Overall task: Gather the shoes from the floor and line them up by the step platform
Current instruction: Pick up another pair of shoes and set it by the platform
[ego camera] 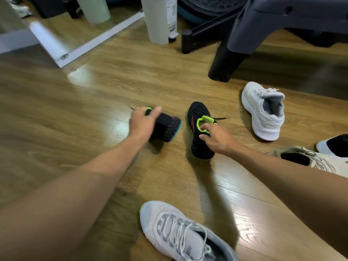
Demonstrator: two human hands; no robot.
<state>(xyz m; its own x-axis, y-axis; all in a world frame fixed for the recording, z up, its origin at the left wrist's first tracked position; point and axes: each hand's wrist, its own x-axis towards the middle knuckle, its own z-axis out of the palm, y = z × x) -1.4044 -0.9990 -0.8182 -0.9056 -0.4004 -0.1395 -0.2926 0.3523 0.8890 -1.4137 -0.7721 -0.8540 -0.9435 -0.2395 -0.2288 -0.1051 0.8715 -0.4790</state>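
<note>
Somewhat blurred, left grip round half-hidden black shoe; right grip pinch-tight on second shoe collar.

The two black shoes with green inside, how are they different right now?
The left black shoe is tipped over and looks blurry; the right black shoe sits flat on the floor, top up and sharp. The left grip wraps round the left black shoe's green opening; the right grip pinches the right black shoe's green collar. Both are black mesh with bright green collars and teal edges.
</note>
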